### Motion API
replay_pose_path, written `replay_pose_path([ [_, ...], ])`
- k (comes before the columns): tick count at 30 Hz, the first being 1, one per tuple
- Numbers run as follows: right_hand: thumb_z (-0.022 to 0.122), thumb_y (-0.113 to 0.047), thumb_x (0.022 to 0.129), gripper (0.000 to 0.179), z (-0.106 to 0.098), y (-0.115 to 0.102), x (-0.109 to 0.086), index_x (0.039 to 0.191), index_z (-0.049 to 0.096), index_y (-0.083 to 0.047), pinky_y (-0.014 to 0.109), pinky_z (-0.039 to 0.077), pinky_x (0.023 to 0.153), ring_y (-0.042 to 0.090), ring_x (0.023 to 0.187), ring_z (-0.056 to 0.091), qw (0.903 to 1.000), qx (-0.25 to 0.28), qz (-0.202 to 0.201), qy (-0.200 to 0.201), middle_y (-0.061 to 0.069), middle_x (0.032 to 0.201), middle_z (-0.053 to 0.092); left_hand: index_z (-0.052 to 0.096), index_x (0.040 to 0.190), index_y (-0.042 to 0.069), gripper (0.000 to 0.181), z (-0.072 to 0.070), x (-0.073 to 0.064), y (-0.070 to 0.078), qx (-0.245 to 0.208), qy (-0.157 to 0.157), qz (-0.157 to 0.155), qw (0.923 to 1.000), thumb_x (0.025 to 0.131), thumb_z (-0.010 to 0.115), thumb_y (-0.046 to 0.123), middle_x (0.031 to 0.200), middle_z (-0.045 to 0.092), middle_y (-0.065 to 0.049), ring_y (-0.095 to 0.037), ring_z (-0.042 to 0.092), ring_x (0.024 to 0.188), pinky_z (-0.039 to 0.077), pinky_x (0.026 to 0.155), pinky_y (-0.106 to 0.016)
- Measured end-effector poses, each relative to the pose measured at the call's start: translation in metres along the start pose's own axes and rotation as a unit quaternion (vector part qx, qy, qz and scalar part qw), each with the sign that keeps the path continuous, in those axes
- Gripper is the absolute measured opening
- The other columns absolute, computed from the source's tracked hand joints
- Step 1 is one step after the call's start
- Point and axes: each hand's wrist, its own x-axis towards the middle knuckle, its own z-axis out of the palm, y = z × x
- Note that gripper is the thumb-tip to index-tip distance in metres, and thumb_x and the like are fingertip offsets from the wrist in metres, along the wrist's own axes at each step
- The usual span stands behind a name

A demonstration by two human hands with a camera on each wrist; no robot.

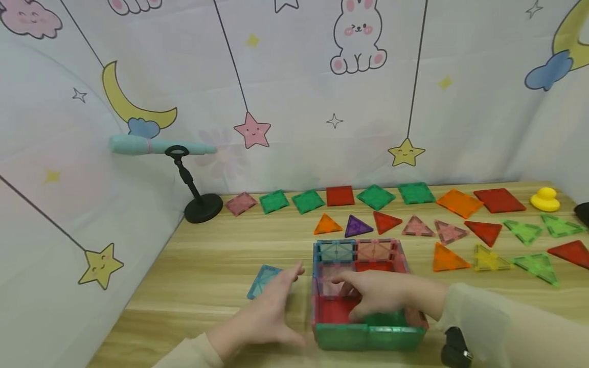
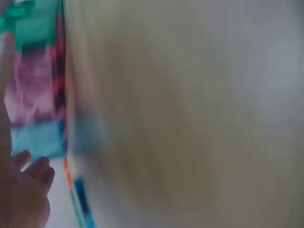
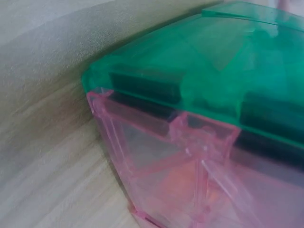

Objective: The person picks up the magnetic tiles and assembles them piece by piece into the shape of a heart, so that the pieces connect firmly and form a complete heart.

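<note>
At the left of the table [image 1: 198, 276] we see a black stand [image 1: 204, 207] carrying a turquoise bat-shaped object [image 1: 133, 145], before a cloth backdrop [image 1: 294, 87] printed with moons, stars and a rabbit. Just right of the stand's base starts a back row of square tiles [image 1: 340, 196]: pink, green, green, red, green, green, orange, red. Nearer to us, a blue square tile [image 1: 263, 281] lies flat, its right part hidden by the left hand [image 1: 267, 314]. That hand is spread, its thumb well apart from its fingers, beside the box; we cannot tell whether it touches the blue tile, and the left wrist view is largely blurred.

In the middle stands an open-topped box [image 1: 340, 336] of translucent tiles. We make out blue and pink at its back wall, two green tiles along its front, and pink and red tiles with one green in its floor. In the right wrist view, a green tile [image 3: 213, 61] meets a pink tile [image 3: 147, 147] at a corner. The right hand [image 1: 379, 291] reaches in from the right side, fingers loosely bent and thumb apart from the forefinger; we cannot tell whether they touch the floor tiles.

Behind the box and to its right lie triangular tiles [image 1: 450, 258] in orange, purple, red, pink, yellow and light green. Beyond them, a yellow rubber duck [image 1: 545, 199] sits near the table's far right corner.
</note>
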Motion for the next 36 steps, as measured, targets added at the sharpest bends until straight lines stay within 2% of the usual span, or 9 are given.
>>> replay_pose_path([
  [3,0.075,-0.018,0.08,0.06,0.001,-0.001,0.001,0.132,0.046,-0.017,0.041,0.043,0.093,0.014,0.101,0.055,0.9999,0.0,0.004,0.011,-0.006,0.109,0.058,-0.004,0.149,0.003,0.137,0.021,0.004,0.01,0.046,-0.029,0.019,0.9983,0.058,0.083,0.055,0.142,0.032,-0.015,-0.026,0.036,0.126,0.036,0.1,-0.047],
  [6,0.075,-0.018,0.08,0.058,0.002,-0.002,0.001,0.13,0.047,-0.016,0.041,0.043,0.094,0.014,0.1,0.054,0.9999,-0.003,0.008,0.015,-0.006,0.107,0.058,-0.007,0.145,-0.007,0.142,0.036,0.006,0.009,0.09,-0.013,0.037,0.9952,0.056,0.085,0.053,0.139,0.035,-0.018,-0.027,0.04,0.121,0.038,0.098,-0.047],
  [9,0.075,-0.022,0.079,0.058,0.002,0.004,0.006,0.13,0.048,-0.016,0.042,0.042,0.094,0.014,0.103,0.053,1.0,0.0,0.006,0.007,-0.006,0.11,0.057,-0.007,0.145,-0.009,0.141,0.043,0.005,0.007,0.084,0.004,0.036,0.9958,0.056,0.086,0.05,0.141,0.034,-0.021,-0.029,0.04,0.123,0.039,0.097,-0.049],
  [12,0.075,-0.034,0.079,0.062,0.004,0.03,0.021,0.132,0.046,-0.019,0.043,0.041,0.096,0.013,0.109,0.051,0.9998,-0.013,-0.014,-0.008,-0.006,0.119,0.054,-0.009,0.146,-0.006,0.136,0.044,0.003,0.009,0.049,-0.008,0.016,0.9986,0.061,0.084,0.047,0.147,0.028,-0.021,-0.031,0.037,0.127,0.036,0.099,-0.052],
  [16,0.071,-0.052,0.076,0.07,0.009,0.082,0.049,0.135,0.043,-0.027,0.041,0.043,0.093,0.008,0.11,0.049,0.998,-0.029,-0.048,-0.029,-0.011,0.128,0.049,-0.007,0.146,-0.006,0.13,0.044,0.003,0.014,0.04,-0.028,-0.01,0.9987,0.067,0.08,0.049,0.149,0.028,-0.013,-0.031,0.036,0.129,0.033,0.101,-0.05],
  [19,0.072,-0.052,0.075,0.07,0.012,0.104,0.061,0.135,0.042,-0.031,0.039,0.045,0.089,0.007,0.105,0.05,0.997,-0.013,-0.061,-0.047,-0.013,0.123,0.05,-0.006,0.146,-0.007,0.129,0.043,0.003,0.015,0.043,-0.032,-0.019,0.9984,0.067,0.079,0.05,0.148,0.032,-0.008,-0.031,0.036,0.129,0.033,0.102,-0.05],
  [25,0.074,-0.046,0.075,0.072,0.012,0.105,0.061,0.136,0.038,-0.036,0.04,0.044,0.09,0.008,0.106,0.051,0.995,0.028,-0.05,-0.081,-0.015,0.12,0.051,-0.006,0.146,-0.007,0.129,0.043,0.002,0.017,0.048,-0.028,-0.025,0.9981,0.067,0.08,0.049,0.148,0.032,-0.004,-0.03,0.035,0.129,0.032,0.103,-0.05],
  [32,0.076,-0.044,0.073,0.077,0.006,0.101,0.058,0.137,0.035,-0.04,0.039,0.046,0.087,0.008,0.103,0.052,0.9945,0.016,-0.042,-0.094,-0.014,0.116,0.054,-0.006,0.147,-0.004,0.128,0.046,0.002,0.016,0.04,-0.048,-0.056,0.9965,0.069,0.075,0.057,0.144,0.039,-0.001,-0.032,0.035,0.127,0.029,0.102,-0.053],
  [36,0.076,-0.045,0.073,0.08,0.005,0.102,0.059,0.14,0.033,-0.039,0.037,0.046,0.086,0.009,0.103,0.052,0.9943,0.027,-0.044,-0.093,-0.013,0.115,0.054,-0.003,0.146,-0.007,0.13,0.048,0.003,0.015,0.068,-0.038,-0.042,0.9961,0.066,0.076,0.059,0.141,0.044,-0.005,-0.033,0.04,0.123,0.031,0.101,-0.053],
])
